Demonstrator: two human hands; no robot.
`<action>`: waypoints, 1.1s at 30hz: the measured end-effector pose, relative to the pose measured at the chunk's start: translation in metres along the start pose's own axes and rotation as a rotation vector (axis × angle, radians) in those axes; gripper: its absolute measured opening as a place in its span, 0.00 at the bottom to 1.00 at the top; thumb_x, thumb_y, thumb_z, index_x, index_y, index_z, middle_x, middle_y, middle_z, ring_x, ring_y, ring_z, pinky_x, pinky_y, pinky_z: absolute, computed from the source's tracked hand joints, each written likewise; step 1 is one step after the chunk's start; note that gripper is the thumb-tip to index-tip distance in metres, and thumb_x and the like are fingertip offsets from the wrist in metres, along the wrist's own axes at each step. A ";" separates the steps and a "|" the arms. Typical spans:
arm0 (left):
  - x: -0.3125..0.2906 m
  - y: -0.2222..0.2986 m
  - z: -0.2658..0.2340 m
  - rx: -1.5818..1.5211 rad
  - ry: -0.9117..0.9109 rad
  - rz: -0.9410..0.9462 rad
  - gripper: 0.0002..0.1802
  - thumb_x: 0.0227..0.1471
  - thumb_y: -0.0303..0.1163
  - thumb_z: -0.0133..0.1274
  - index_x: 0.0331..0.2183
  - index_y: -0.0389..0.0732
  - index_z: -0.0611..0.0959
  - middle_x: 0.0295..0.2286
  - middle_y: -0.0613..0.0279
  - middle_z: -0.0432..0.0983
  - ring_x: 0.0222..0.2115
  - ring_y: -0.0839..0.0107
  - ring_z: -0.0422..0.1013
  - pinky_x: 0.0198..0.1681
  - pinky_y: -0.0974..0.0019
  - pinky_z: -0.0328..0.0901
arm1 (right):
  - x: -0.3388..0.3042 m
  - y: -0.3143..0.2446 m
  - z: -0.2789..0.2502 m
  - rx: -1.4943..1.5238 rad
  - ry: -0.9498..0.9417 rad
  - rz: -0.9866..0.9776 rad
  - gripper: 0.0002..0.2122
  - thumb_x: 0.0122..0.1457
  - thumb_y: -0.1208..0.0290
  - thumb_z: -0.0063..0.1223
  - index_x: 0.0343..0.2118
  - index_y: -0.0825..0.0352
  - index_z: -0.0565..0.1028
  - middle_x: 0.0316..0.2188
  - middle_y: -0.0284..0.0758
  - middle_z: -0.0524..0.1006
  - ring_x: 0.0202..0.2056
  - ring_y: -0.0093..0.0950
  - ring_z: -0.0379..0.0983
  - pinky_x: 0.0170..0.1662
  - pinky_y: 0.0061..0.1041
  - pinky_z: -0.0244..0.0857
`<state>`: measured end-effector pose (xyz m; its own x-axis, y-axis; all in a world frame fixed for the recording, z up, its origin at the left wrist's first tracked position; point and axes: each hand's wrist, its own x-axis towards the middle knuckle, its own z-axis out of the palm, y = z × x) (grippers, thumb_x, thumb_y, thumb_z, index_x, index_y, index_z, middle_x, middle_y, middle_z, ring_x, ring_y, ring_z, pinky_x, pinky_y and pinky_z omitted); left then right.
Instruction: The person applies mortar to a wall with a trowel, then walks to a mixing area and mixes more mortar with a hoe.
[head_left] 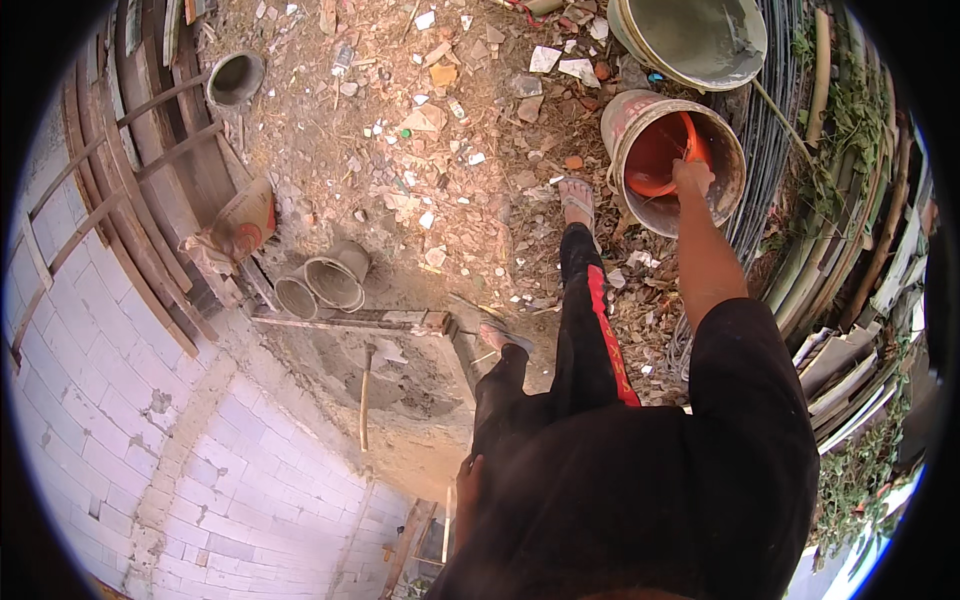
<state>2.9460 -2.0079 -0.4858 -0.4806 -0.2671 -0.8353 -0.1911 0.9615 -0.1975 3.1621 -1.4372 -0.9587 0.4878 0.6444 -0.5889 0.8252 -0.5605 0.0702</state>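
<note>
My right arm reaches out to the far right, and my right hand (693, 178) is closed on an orange plastic dipper (697, 138). The dipper is down inside a large dirty bucket (633, 112), whose inside looks reddish-orange; how much it holds is hard to make out. Just beyond stands a larger bucket (690, 85) with grey, cloudy liquid in it. My left hand (468, 485) hangs low beside my body, mostly hidden by the black shirt, and its fingers do not show clearly.
Rubble and tile shards (430, 120) litter the ground. Left of my feet are grey buckets (335, 285), a wooden-edged mortar patch (410, 385) with a long-handled tool (365, 400), and a torn bag (245, 220). A block wall (110, 400) bounds the left; stacked poles (850, 250) line the right.
</note>
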 end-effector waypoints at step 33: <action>0.108 -0.314 0.222 -1.984 0.068 -0.367 0.28 0.53 0.52 0.54 0.37 0.33 0.83 0.29 0.58 0.78 0.30 0.69 0.74 0.35 0.66 0.69 | -0.526 -0.052 0.013 -0.038 -0.699 -1.593 0.14 0.54 0.78 0.49 0.45 0.68 0.71 0.33 0.37 0.75 0.33 0.32 0.75 0.38 0.41 0.79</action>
<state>3.1441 -2.3240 -0.6277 -0.2237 -0.4429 -0.8682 -0.7390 -0.5037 0.4474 2.8589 -1.7537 -0.6629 -0.9376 0.1736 -0.3012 0.3453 0.3649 -0.8647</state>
